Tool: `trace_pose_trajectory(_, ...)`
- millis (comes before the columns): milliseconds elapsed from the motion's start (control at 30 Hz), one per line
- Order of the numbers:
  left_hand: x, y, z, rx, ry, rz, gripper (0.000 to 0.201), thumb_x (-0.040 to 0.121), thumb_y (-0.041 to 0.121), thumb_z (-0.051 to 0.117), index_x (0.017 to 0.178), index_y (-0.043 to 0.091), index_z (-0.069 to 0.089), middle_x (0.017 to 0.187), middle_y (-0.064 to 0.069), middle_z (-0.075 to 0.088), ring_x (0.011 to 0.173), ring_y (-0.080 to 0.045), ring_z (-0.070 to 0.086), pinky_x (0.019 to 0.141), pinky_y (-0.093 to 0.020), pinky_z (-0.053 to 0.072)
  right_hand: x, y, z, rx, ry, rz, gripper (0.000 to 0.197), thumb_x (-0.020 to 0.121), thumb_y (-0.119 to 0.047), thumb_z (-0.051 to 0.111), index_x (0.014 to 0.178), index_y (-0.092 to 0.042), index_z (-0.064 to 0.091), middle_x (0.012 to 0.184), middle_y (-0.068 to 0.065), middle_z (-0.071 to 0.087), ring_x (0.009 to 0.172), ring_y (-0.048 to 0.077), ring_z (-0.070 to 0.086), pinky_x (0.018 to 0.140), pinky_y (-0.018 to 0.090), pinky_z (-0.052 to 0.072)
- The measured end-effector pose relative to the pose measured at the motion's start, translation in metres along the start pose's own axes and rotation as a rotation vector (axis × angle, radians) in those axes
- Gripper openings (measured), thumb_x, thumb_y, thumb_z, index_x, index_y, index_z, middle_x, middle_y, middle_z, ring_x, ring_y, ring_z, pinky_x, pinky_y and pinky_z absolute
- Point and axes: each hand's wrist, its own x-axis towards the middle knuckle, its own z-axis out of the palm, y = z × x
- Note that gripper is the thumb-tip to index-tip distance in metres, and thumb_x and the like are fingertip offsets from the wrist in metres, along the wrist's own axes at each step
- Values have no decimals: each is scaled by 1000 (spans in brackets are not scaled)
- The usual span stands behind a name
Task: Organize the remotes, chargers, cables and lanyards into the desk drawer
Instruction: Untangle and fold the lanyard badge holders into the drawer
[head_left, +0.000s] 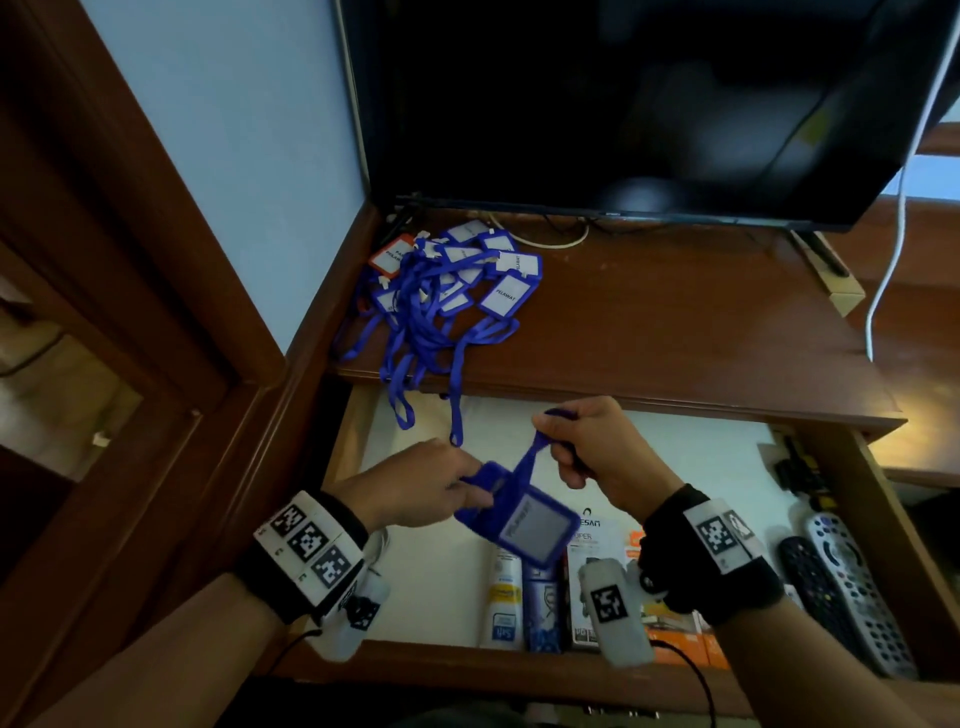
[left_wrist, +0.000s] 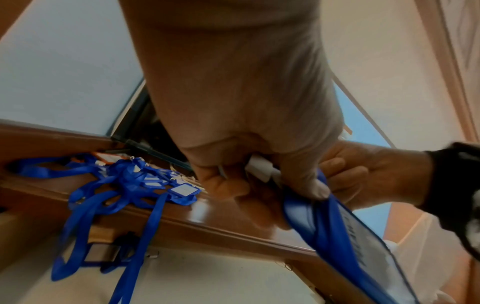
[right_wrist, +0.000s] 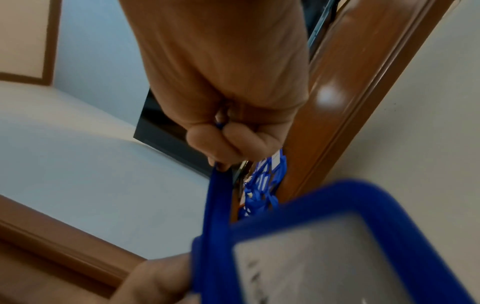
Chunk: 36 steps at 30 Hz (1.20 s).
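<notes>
Both hands work one blue lanyard over open drawer (head_left: 358, 441). L hand (head_left: 415, 486) pinches rectangular plastic badge holder (head_left: 530, 525); R hand (head_left: 592, 444) grips flat woven strap (head_left: 530, 457).

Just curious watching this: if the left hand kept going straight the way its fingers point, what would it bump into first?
Probably the right hand. The left hand points across toward it, both gripping the same blue lanyard above the open drawer. The badge holder hangs between them, so depth is uncertain.
</notes>
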Motion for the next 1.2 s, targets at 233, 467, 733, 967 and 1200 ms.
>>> trace_pose_trajectory(233,-9,3,-3,-176,-73,127,10,91,19,62,96,11,65,95,1,66,89,-10,63,81,-34,54,8,16,-4,-122,-119,92,24,94,-14,60,75,0,58,49,7,44,37,21,39,39,26,32)
trace_pose_trajectory(467,-4,0,5,-882,191,263,30,87,12,53,117,13,59,118,-9,57,112,-11,58,94,-23,46,12,22,-1,87,-203,3,18,93,-3,56,76,-2,60,56,7,56,43,14,52,41,21,40)
trace_pose_trajectory(733,17,8,16,-1363,470,233,62,67,50,80,116,13,68,123,-12,64,115,-21,59,94,-30,49,23,23,24,360,-237,-20,27,92,6,41,71,-6,53,46,6,35,34,16,30,38,19,27)
trace_pose_trajectory(967,22,8,35,-1356,552,152,60,72,47,77,111,4,64,102,-6,72,97,-17,66,82,-26,52,34,44,17,277,-392,47,24,93,0,45,72,-3,57,48,10,41,37,21,38,43,25,30)
trace_pose_trajectory(1200,12,-28,27,-905,446,-124,20,89,0,57,96,16,68,92,6,74,92,-7,68,81,-21,51,80,57,-16,-41,-309,102,17,90,-1,50,76,6,58,54,10,47,44,20,41,45,23,33)
